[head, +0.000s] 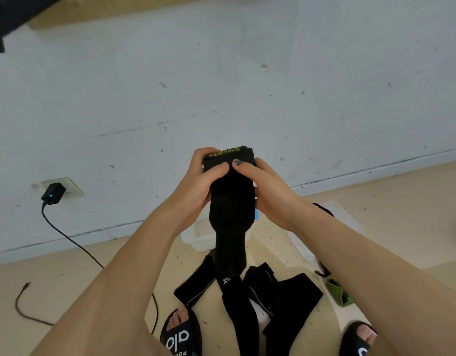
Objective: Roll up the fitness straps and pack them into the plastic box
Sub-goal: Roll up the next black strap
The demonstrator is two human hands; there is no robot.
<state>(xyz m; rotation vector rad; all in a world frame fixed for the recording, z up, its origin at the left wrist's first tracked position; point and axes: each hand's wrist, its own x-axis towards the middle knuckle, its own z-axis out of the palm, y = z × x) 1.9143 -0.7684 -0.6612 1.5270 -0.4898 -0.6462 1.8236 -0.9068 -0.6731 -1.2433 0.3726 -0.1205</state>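
1. Wall (221, 73) fills the top, from 9 to 3 o'clock.
2. Pile of loose straps (247, 291) on the floor at 6 o'clock.
3. Black strap (232, 201) held up dead centre, tail hanging toward 6.
4. Left hand (196, 186) and right hand (270, 191) both pinch its rolled top, thumbs touching.
5. Plastic box (201, 237) just behind, mostly hidden.

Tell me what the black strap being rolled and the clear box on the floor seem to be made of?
The black strap looks like matte woven elastic fabric: it drapes limply and bears stitched lettering. The clear box seems to be translucent, slightly glossy plastic, since the floor shows faintly through its walls.
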